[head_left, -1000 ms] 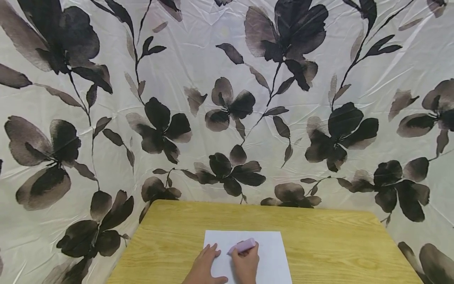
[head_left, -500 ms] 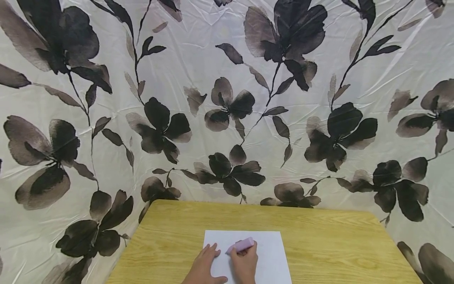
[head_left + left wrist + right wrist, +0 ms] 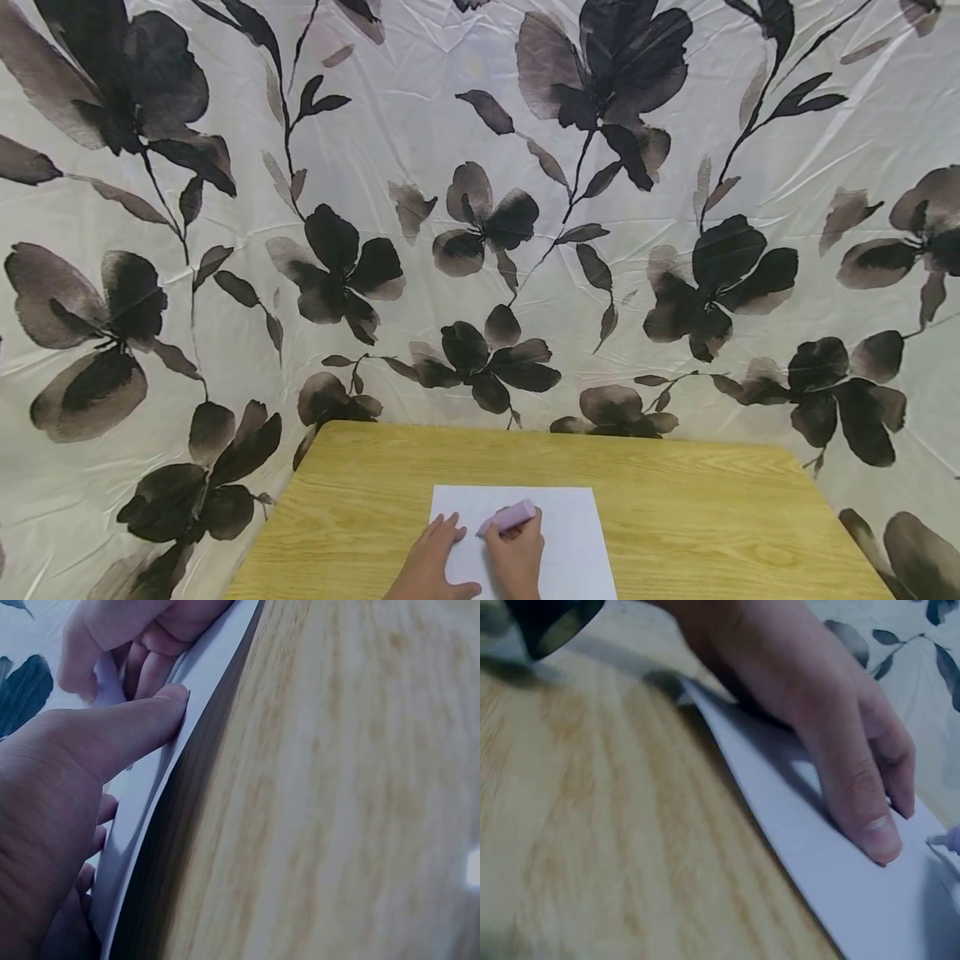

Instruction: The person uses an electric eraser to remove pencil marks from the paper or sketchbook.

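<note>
A white sheet of paper (image 3: 573, 542) lies on the wooden table. My left hand (image 3: 430, 562) rests on its left side, fingers spread and thumb (image 3: 139, 727) stretched toward my right hand. In my right hand (image 3: 517, 554) a thick pale purple pen (image 3: 512, 518) is pinched between thumb and fingers, its blunt end up and to the right. The narrow grey pen tip (image 3: 936, 840) points down at the paper, just right of the left fingertips. Any marks on the sheet are too faint to make out. The right hand's lower part runs out of the head view.
Around the paper spreads the yellow wood-grain table (image 3: 712, 517), its far edge close to a wall of white cloth (image 3: 600, 333) with dark flowers. One edge of the sheet (image 3: 161, 787) stands slightly off the wood. A dark rounded object (image 3: 555, 626) shows near the left wrist.
My right hand and the pen have shifted slightly left across the paper, mostly in the first half second. The left hand and the sheet have stayed in place.
</note>
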A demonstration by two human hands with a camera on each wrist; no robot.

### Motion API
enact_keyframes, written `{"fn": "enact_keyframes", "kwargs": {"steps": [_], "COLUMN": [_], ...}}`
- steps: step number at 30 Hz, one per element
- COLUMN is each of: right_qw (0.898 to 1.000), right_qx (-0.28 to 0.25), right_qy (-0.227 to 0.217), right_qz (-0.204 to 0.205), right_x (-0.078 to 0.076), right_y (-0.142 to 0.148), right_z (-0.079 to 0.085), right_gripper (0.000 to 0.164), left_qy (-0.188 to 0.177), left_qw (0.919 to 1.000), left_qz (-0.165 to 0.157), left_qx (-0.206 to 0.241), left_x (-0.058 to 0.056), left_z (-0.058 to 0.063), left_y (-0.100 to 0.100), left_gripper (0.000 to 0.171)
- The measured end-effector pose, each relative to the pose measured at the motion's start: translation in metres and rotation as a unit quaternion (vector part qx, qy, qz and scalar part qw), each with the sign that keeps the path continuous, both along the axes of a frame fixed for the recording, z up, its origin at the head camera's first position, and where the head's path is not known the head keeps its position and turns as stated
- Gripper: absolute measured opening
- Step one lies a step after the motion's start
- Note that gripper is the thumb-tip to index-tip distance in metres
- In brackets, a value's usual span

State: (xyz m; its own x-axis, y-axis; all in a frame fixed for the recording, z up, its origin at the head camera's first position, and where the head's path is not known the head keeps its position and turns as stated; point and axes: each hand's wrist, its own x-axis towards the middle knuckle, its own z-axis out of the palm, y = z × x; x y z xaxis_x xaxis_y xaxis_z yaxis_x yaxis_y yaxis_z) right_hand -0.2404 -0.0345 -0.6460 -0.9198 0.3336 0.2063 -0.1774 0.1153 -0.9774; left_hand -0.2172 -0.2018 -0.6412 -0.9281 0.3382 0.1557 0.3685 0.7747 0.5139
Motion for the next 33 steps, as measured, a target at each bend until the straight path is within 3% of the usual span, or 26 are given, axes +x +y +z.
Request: {"fn": "enact_keyframes", "kwargs": {"steps": [15,30,33], "right_qw": [0.999,0.999,0.999], "right_qx": [-0.014,0.001,-0.008], "right_qy": [-0.018,-0.027,-0.028], "right_qz": [-0.034,-0.019,-0.044], "right_x": [-0.0001,-0.0004,-0.0007], "right_y": [0.0034,0.0028,0.0037], "right_z": [0.0055,0.0061,0.0065], "right_gripper": [0.046,0.046,0.045], "left_qy": [-0.007,-0.028,-0.034], "left_qw": [0.9999,0.9995,0.9994], "left_qz": [0.004,0.008,0.011], "left_qx": [-0.009,-0.008,-0.003], "left_x": [-0.0008,0.0006,0.0006], "left_z": [0.0007,0.0047,0.0055], "left_y": [0.0010,0.0010,0.0012], "left_gripper": [0.084,0.085,0.087]}}
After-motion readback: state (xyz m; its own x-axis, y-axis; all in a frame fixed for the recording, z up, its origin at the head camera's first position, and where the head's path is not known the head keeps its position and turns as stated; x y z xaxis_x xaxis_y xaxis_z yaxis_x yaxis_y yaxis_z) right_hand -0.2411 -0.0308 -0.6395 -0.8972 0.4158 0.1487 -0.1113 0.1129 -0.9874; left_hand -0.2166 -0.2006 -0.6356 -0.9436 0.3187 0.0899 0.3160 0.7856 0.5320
